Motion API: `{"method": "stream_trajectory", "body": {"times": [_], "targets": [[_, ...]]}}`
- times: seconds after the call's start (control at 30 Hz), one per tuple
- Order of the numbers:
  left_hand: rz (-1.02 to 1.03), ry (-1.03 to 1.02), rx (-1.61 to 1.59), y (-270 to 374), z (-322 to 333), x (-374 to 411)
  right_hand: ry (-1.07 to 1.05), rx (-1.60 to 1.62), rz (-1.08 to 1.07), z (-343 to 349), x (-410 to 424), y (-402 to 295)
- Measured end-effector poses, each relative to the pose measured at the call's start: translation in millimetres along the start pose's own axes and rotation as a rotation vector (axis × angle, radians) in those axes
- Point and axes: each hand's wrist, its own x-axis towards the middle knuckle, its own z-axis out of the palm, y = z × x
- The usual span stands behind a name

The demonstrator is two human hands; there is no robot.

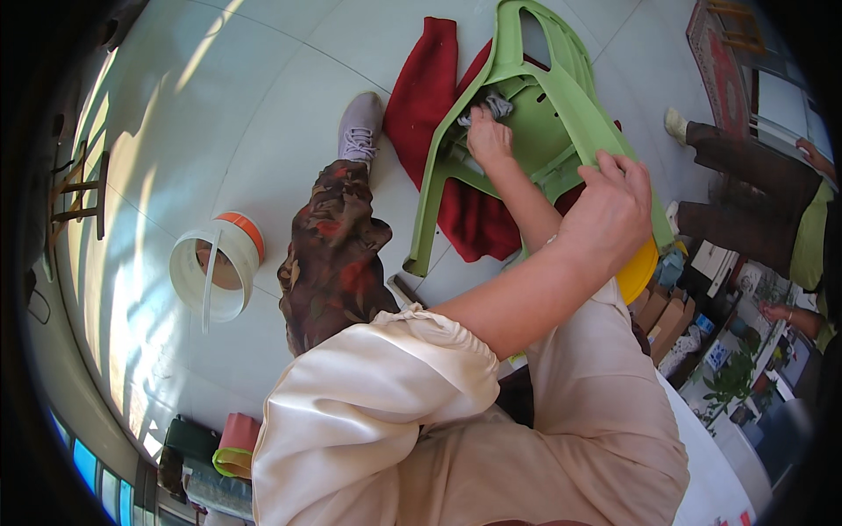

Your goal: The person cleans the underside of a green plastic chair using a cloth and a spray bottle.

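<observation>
A green plastic chair lies tipped in front of me, its hollow underside facing me. My left hand crosses over my right forearm and grips the edge of a chair leg on the right. My right hand reaches into the underside and presses a bunched grey cloth against the inner corner near the left leg. Part of that cloth is hidden by my fingers. Beneath the chair a dark red knitted garment is spread on the floor.
A white bucket with an orange band stands left of my shoe. A wooden stool is at the far left. Another person stands at the right, near cardboard boxes and a potted plant. A yellow round object sits beside my knee.
</observation>
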Motion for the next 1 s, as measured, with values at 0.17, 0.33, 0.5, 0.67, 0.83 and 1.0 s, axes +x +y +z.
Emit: {"method": "stream_trajectory", "body": {"times": [0.17,0.33,0.5,0.67,0.83,1.0], "targets": [[-0.010,-0.002,0.038,3.5,5.0,-0.7,0.185,-0.071,-0.043,3.7,8.9,6.1],[-0.005,-0.032,-0.039,5.8,-3.4,3.0,0.094,-0.038,0.036,2.5,7.4,10.1],[-0.004,-0.004,0.040,-1.4,1.9,-2.8,-0.057,0.025,0.006,3.0,10.8,-3.6],[-0.008,0.029,0.026,1.2,1.9,-1.4,0.109,-0.015,-0.064,-6.7,12.5,11.2],[-0.021,0.009,0.032,-0.2,-1.5,-1.1,0.013,0.046,-0.176,6.9,6.2,12.2],[-0.016,0.008,0.021,1.3,-1.2,-2.3,0.130,-0.170,-0.212,-13.4,16.2,21.7]]}}
